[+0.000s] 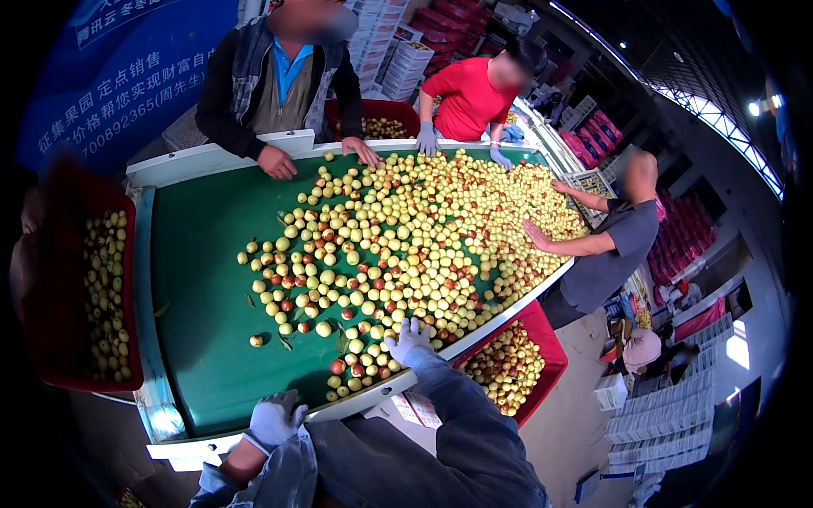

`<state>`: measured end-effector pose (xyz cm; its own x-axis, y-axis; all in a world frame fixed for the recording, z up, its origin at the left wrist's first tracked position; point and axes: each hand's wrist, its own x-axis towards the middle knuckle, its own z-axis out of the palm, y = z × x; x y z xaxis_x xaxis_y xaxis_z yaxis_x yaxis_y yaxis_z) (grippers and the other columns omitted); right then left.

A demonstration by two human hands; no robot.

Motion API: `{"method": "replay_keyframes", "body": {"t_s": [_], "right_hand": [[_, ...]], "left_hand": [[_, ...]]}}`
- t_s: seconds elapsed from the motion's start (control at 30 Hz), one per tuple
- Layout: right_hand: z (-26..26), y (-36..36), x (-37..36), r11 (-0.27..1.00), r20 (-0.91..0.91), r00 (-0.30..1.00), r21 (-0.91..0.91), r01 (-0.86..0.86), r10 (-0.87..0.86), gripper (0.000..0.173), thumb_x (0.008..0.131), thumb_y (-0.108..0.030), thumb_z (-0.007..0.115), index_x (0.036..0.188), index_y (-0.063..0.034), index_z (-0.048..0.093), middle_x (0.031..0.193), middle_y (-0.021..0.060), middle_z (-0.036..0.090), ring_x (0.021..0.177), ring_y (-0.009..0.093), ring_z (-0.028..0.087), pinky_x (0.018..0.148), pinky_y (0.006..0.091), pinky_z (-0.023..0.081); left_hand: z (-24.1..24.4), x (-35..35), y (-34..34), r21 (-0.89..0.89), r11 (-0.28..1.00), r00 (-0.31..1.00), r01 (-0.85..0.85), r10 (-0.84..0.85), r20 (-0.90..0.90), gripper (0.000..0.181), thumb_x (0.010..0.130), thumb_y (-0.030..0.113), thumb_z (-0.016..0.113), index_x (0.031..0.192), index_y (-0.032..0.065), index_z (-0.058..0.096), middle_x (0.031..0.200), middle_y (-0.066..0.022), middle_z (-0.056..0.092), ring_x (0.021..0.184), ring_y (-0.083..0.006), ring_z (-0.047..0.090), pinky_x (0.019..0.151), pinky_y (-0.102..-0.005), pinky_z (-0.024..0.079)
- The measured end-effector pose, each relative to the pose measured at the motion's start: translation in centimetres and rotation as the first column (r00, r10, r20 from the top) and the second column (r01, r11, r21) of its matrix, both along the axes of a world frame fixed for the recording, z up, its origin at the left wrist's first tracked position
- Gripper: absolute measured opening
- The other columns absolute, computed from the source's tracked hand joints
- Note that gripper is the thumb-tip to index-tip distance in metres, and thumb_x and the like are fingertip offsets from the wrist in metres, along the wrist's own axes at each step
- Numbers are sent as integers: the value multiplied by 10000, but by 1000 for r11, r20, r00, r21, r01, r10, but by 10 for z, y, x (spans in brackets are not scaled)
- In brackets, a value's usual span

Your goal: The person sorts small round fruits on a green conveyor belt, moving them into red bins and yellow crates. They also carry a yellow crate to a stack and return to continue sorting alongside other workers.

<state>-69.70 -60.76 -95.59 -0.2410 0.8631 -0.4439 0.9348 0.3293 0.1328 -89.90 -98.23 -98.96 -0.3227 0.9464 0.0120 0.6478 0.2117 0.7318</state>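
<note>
Green and red-brown jujubes lie in a loose layer over the green conveyor belt in front of me. My right hand, in a pale glove, reaches over the near rail with fingers spread and touches jujubes at the near edge of the layer. Nothing is gripped in it. My left hand, also gloved, rests on the white near rail, left of the nearest fruit. Its thumb stands apart from the fingers, and no jujube shows in it.
Red bins of jujubes stand beyond the belt's left end, below the near rail and across the belt. Three people have hands over the belt: bare hands, gloved hands and bare hands. Stacked cartons stand right.
</note>
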Motion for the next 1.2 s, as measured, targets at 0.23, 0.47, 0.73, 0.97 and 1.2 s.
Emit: {"method": "replay_keyframes", "body": {"t_s": [0.23, 0.47, 0.73, 0.97, 1.2], "right_hand": [[-12, -16, -13, 992, -18, 993, 46, -116, 117, 1043, 1021, -646, 626, 1763, -45, 208, 1830, 224, 214, 1563, 567, 390, 1278, 591, 398], [-11, -30, -14, 966, -35, 970, 112, -235, 240, 937, 1042, -611, 606, 1741, -74, 287, 1788, 219, 310, 1466, 530, 502, 1184, 631, 482], [2, -46, -31, 907, -22, 915, 141, -396, 403, 866, 1031, -630, 610, 1722, -163, 378, 1742, 210, 349, 1429, 489, 543, 1122, 684, 468], [7, -51, -40, 912, 19, 919, 123, -392, 393, 954, 1012, -644, 638, 1754, -150, 298, 1781, 226, 300, 1506, 509, 478, 1187, 667, 433], [-12, -55, -19, 892, -108, 893, 179, -414, 436, 950, 976, -545, 715, 1714, -83, 334, 1735, 239, 335, 1453, 498, 509, 1161, 629, 467]], "left_hand": [[1, -6, -6, 31, 1000, 1000, 3, -4, 2, 523, 1069, 429, 636, 1352, -5, 700, 1110, -251, 776, 1010, -444, 745, 916, -546, 572], [1, -9, -12, 52, 999, 1000, -11, 11, 2, 512, 1063, 435, 641, 1334, 7, 715, 1098, -252, 773, 1016, -438, 746, 917, -538, 574], [9, -14, -20, 25, 998, 999, -49, 49, 13, 524, 1051, 437, 656, 1339, 2, 712, 1094, -258, 772, 1022, -443, 749, 926, -536, 575], [24, -19, -31, 2, 996, 995, -94, 94, 25, 526, 1053, 411, 664, 1349, -21, 711, 1105, -278, 768, 1019, -462, 746, 929, -552, 580], [10, -17, -45, -40, 995, 995, -87, 88, 40, 562, 1088, 468, 615, 1394, 3, 693, 1104, -254, 756, 1011, -451, 741, 935, -542, 577]]}}
